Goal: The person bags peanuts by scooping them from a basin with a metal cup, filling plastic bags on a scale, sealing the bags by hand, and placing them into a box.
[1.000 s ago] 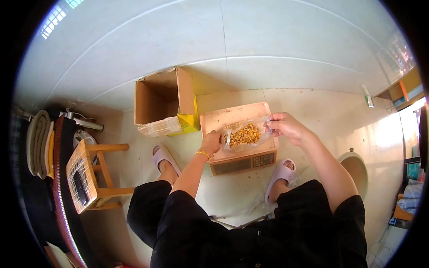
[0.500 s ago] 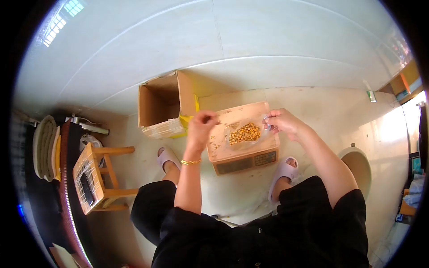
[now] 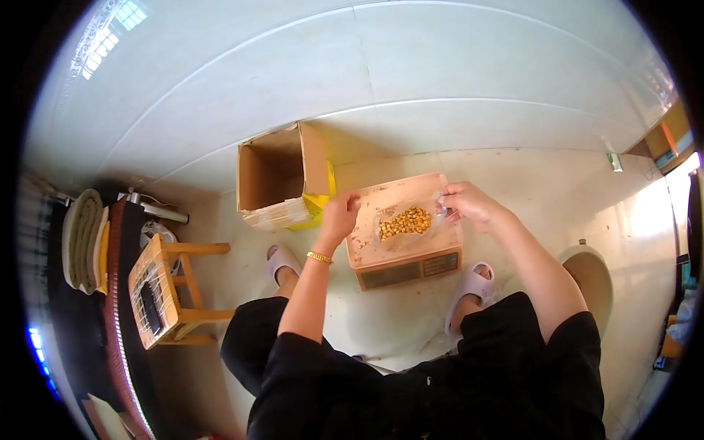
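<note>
right hand pinching plastic kernel bag, long axis running leftward; left hand hovering apart, curled, cannot tell if grasping.

A pink scale sits between the hands. On top lie a clear bag of yellow bits and some crumbs.

A flat black object lies on a wooden stool
</note>
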The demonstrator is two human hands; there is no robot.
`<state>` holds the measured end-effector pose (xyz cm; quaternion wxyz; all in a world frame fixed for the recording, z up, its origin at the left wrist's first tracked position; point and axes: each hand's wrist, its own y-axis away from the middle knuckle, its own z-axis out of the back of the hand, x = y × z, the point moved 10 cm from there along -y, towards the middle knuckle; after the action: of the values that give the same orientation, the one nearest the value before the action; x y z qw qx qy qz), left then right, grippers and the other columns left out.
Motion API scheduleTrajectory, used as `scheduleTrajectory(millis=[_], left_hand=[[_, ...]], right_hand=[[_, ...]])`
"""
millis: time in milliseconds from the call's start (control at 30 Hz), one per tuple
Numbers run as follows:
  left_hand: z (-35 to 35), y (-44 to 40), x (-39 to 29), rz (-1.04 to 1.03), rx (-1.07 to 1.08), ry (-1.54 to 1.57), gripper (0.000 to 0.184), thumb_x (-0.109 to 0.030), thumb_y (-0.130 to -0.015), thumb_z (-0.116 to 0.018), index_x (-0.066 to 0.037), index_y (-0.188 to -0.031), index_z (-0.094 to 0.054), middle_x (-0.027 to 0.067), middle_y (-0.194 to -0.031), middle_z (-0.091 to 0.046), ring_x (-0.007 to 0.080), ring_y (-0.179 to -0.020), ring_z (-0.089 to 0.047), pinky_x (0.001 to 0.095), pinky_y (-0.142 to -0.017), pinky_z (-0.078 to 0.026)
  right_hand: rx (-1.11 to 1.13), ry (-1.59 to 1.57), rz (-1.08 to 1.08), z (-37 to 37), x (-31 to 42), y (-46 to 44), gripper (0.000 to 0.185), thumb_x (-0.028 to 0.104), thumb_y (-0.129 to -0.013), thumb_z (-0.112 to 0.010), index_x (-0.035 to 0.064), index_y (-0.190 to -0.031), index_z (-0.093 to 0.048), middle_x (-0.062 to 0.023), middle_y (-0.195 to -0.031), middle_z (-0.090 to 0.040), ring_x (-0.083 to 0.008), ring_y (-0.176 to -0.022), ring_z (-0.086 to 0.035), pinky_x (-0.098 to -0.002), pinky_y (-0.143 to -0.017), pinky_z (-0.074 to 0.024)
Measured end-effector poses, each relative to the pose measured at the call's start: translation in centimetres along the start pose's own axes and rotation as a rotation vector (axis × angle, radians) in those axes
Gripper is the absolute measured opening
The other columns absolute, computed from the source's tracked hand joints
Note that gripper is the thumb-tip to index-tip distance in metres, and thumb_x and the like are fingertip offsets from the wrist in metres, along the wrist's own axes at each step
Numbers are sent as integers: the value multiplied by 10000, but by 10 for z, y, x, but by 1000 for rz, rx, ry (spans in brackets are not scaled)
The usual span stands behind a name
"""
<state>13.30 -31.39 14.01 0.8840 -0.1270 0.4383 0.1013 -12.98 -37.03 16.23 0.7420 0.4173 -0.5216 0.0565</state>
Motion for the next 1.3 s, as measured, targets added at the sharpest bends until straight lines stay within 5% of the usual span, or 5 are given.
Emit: scheduleTrajectory(millis=[367,900,1033,1133,1300], left_hand=[[-83,58,81,43,517,-529,535,-159,-696,-722,-47,-1168,-497,202,-1161,-485,367,-1041,-525,392,-895,-453],[-99,54,100,7,373,-444,106,-17,-715,-588,-35,-800,-648,164,-870,-625,313,-797,-604,373,-756,-485],[-36,41,100,412,-89,238,83,44,-751,-565,-11,-778,-622,87,-789,-622,175,-698,-614,286,-665,-500],[18,34,39,355,-367,629,60,52,-770,-573,7,-794,-606,46,-769,-595,116,-722,-590,248,-643,-492],[-25,35,-120,-347,57,63,137,55,-723,-585,-21,-834,-611,111,-845,-613,240,-786,-601,319,-742,-492]], right_hand=[[-29,17,-22,4,-4,-5,116,188,-872,-539,84,-848,-583,-20,-821,-618,-111,-755,-563,-268,-686,-453],[-27,-13,-5,-2,-4,-4,118,173,-873,-540,72,-847,-596,-14,-782,-611,-92,-706,-546,-241,-638,-429],[-31,-16,-13,0,-4,-3,117,172,-872,-536,74,-850,-596,-10,-784,-612,-94,-716,-548,-243,-641,-429],[-24,-7,-30,0,-5,-4,103,169,-865,-543,73,-853,-580,-22,-811,-613,-110,-741,-557,-266,-677,-458],[-5,10,1,-8,9,-3,103,166,-866,-534,73,-846,-573,-21,-809,-614,-114,-744,-557,-276,-680,-459]])
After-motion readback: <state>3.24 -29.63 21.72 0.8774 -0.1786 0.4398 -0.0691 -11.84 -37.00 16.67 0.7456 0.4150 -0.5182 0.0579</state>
